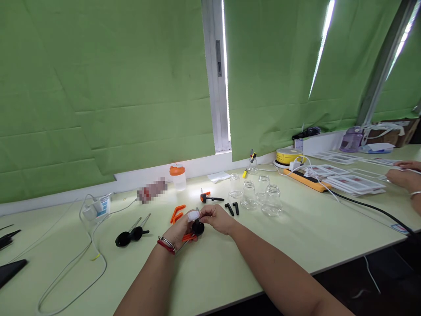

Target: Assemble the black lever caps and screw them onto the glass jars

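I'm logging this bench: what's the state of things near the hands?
Left hand: closed around black-orange plastic assembly
Right hand: fingers pinched at it
Four clear glass jars: upright, uncapped
Clear plastic cup: upright, orange lid on
Two black elbow-shaped plastic pieces: loose, apart
Curved orange plastic pieces: lying loose
Round black plastic pieces with metal rods: lying down

A pale yellow-green surface [230, 267] carries clear, round-bellied jars [272, 202] right of centre, a translucent, orange-lidded cup [179, 181] near centre, and round black pieces [123, 239] with silvery rods at lower left.
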`<state>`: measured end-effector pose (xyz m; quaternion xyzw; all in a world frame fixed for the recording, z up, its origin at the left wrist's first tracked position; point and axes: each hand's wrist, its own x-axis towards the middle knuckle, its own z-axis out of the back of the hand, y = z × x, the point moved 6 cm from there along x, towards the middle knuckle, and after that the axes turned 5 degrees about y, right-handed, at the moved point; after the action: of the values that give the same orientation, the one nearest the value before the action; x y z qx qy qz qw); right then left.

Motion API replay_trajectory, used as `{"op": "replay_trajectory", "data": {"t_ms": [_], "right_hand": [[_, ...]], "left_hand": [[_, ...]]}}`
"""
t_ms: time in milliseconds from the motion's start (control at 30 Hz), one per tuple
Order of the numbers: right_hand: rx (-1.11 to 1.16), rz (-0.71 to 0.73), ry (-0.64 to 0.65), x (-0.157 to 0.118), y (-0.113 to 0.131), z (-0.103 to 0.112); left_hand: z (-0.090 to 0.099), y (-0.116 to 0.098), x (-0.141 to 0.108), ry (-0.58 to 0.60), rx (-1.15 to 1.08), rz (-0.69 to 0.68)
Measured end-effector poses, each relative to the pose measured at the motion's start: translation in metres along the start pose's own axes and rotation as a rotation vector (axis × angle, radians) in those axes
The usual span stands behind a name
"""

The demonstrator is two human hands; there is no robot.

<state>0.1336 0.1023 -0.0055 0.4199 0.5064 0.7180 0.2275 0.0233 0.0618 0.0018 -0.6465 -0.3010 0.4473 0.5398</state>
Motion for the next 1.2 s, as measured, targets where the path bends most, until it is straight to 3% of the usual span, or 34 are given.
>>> {"op": "replay_trajectory", "data": {"t_ms": [400,867,1200], "right_hand": [[-0.236,0.081,-0.010,-0.002,0.020,0.001],[-0.324,0.001,0.218,0.001,0.024,0.007],[-0.234,0.026,0.053,-0.009,0.018,0.006]], "left_hand": [[0.001,0.001,0.000,-0.011,-0.001,0.030],[0.000,0.007,0.007,0.132,0.042,0.141],[-0.002,0.006,0.010,0.137,0.069,0.158]]}}
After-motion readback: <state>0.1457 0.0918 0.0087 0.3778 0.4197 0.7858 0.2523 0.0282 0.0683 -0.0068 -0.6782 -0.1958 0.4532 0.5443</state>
